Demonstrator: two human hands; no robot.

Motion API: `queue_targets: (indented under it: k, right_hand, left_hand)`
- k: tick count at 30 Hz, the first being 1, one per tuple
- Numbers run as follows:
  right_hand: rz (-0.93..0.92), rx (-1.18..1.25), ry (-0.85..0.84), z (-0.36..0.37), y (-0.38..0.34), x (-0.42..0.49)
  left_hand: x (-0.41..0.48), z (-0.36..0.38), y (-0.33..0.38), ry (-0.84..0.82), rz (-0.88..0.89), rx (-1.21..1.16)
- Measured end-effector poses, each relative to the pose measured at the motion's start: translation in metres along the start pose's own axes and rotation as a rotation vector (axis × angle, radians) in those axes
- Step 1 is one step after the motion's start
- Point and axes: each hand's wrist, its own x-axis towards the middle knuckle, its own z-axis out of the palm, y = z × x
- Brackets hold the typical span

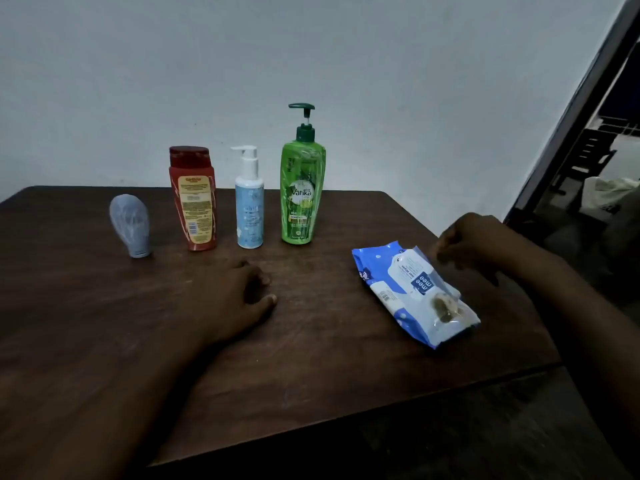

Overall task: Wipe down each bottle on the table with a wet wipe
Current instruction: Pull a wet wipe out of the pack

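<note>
Several bottles stand in a row at the back of the dark wooden table point(311, 358): a small grey tube point(131, 225) on its cap, a red bottle point(193, 199), a white and light-blue pump bottle point(249, 206), and a tall green pump bottle point(302, 188). A blue and white wet wipe pack point(412, 289) lies flat at the right. My left hand point(232, 299) rests on the table in front of the bottles, fingers loosely curled, holding nothing. My right hand point(474, 242) hovers at the pack's far end, fingers bent and pinched together; nothing visible in them.
A plain pale wall rises behind the table. At the right, a dark door frame point(581, 109) slants past the table's corner, with dim furniture beyond it. The table's front edge runs diagonally at the lower right.
</note>
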Motion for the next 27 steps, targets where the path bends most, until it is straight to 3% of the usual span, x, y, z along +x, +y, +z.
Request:
queue_targets:
  k: [4, 14, 22, 27]
  right_hand:
    - [0.079, -0.086, -0.156, 0.01, -0.002, 0.005]
    - [-0.004, -0.141, -0.284, 0.034, -0.001, 0.015]
    - [-0.043, -0.075, -0.268, 0.037, 0.012, 0.019]
    - [-0.031, 0.033, -0.308, 0.047, 0.022, 0.024]
  left_hand:
    - [-0.002, -0.001, 0.0, -0.015, 0.003, 0.025]
    - [0.003, 0.0, 0.035, -0.106, 0.087, 0.001]
    - [0.038, 0.024, 0.131, -0.179, 0.251, -0.286]
    - [0.052, 0.046, 0.144, -0.244, 0.249, -0.298]
